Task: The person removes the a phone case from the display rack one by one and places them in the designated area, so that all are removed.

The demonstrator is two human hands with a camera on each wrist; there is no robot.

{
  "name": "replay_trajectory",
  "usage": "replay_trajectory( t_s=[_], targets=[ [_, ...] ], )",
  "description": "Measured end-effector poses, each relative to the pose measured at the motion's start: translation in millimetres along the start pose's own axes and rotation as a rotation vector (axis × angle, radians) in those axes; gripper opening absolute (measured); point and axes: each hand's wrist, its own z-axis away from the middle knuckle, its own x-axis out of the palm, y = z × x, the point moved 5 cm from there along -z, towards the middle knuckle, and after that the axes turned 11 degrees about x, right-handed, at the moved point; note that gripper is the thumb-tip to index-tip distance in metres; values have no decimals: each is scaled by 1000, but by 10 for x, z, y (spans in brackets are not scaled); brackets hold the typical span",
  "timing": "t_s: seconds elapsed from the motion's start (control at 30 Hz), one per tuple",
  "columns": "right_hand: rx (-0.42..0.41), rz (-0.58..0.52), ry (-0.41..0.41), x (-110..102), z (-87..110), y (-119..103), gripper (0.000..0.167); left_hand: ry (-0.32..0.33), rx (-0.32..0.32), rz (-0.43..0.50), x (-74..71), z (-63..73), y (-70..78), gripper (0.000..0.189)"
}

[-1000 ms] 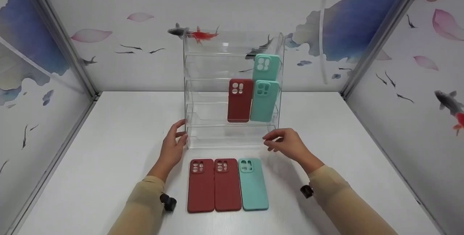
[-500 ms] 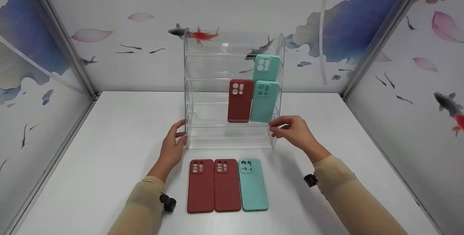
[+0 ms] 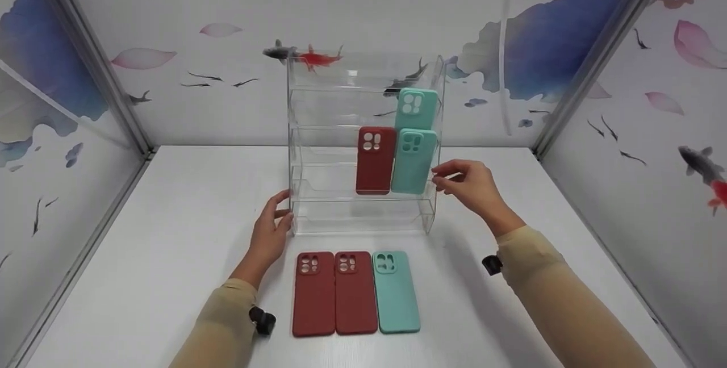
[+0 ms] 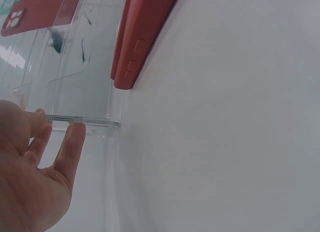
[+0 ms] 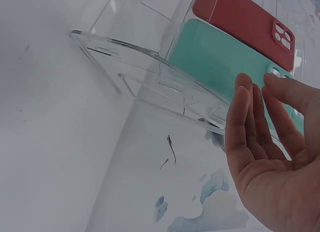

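A clear tiered display rack [image 3: 363,223] stands upright mid-table. On it are a dark red phone case [image 3: 373,172], a teal phone case [image 3: 412,172] beside it, and another teal case [image 3: 416,108] one tier higher. My left hand [image 3: 271,229] holds the rack's lower left side panel between thumb and fingers; the left wrist view [image 4: 40,177] shows the hand at the panel's edge. At the right side my right hand [image 3: 468,186], loosely bent with a gap between thumb and fingers, has its fingertips beside the lower teal case. In the right wrist view the hand [image 5: 272,152] partly covers that case.
In front of the rack two red cases [image 3: 313,300] [image 3: 356,300] and one teal case [image 3: 397,300] lie side by side on the white table [image 3: 187,197]. Walls printed with fish and petals [image 3: 193,107] enclose the back and both sides.
My right hand has moved up and to the right, from the rack's lower front corner to beside the lower teal case. The left hand keeps its place on the rack; the cases have not moved.
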Motion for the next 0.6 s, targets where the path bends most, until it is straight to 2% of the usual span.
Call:
replay_trajectory(
  t_s=[0.27,0.53,0.6],
  targets=[
    [-24,-12,113,-164,-127,-124,27,-7,3,6,-6,0,6,54],
    [-103,-60,183,-241,-218,-241,28,0,21,16,-5,11,0,54],
    [-98,-67,199,-258,-236,-266,27,2,21,16,-7,7,-4,54]
  ],
)
